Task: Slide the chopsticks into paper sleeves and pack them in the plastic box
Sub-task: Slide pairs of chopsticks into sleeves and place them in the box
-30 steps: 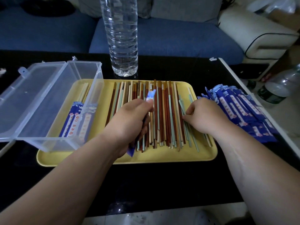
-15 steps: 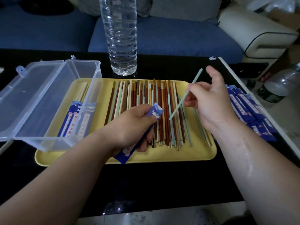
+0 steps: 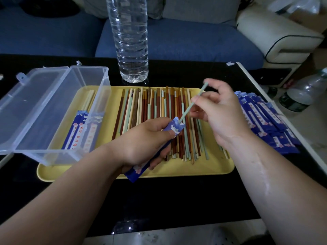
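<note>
Left grip (image 3: 141,142) curled; right grip (image 3: 219,112) in fingertip pinch.

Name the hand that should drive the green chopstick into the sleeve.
Right. The right hand pinches the green chopstick, tip at the mouth of the paper sleeve; the left hand grips that sleeve.

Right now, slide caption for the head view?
Right hand pinches a green chopstick, tip at the mouth of the left hand's blue paper sleeve.

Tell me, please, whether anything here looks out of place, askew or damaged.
Nothing looks spilled or damaged. One oddity: the plastic box sits partly on the yellow tray, at its left end, and partly off it, so it may not rest level. The loose chopsticks lie roughly parallel, though a few at the right edge splay outward.
</note>
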